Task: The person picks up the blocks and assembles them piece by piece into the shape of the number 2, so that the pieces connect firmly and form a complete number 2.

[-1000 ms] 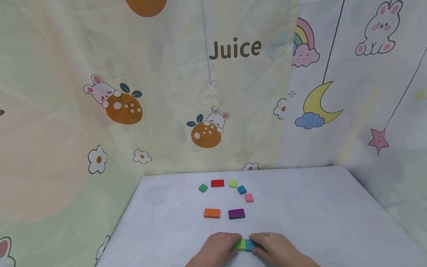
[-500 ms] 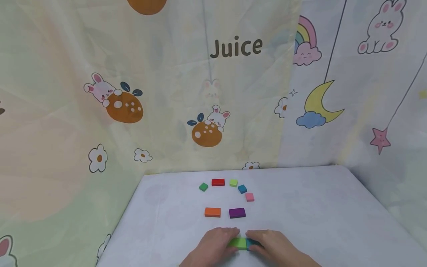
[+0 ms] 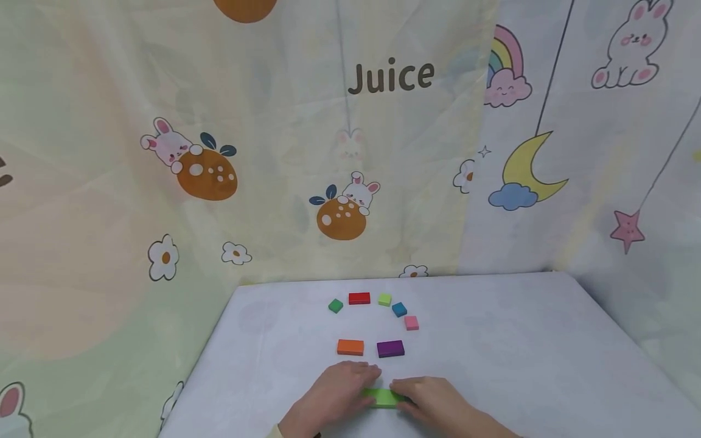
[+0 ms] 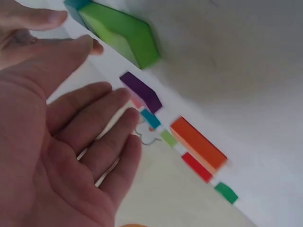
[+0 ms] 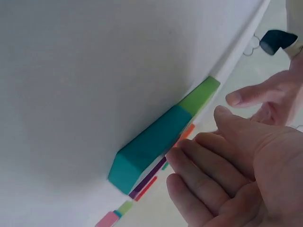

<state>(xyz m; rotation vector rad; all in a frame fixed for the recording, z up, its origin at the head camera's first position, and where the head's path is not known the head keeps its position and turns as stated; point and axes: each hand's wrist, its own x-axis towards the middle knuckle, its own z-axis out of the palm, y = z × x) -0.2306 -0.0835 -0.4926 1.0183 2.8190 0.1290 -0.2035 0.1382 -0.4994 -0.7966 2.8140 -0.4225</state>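
Observation:
Near the front of the white table lie a light green block (image 3: 385, 398) and a teal block (image 5: 151, 137), end to end in one row. My left hand (image 3: 335, 391) is at the green block's left end, fingers extended and slightly spread in the left wrist view, where that end face shows uncovered. My right hand (image 3: 438, 403) covers the teal block in the head view. From the right wrist, its loosely bent fingers lie along the far side of the row and the thumb stands apart. Neither hand curls round a block.
Just beyond the hands lie an orange block (image 3: 350, 347) and a purple block (image 3: 390, 348). Farther back sit a green cube (image 3: 336, 306), a red block (image 3: 359, 298), a lime cube (image 3: 385, 299), a blue cube (image 3: 399, 309) and a pink cube (image 3: 411, 323). Printed cloth (image 3: 274, 182) hangs behind.
Both hands have shifted left along the row, the left one farther and slightly away from me. More of the green block shows; the teal block is now covered in the head view.

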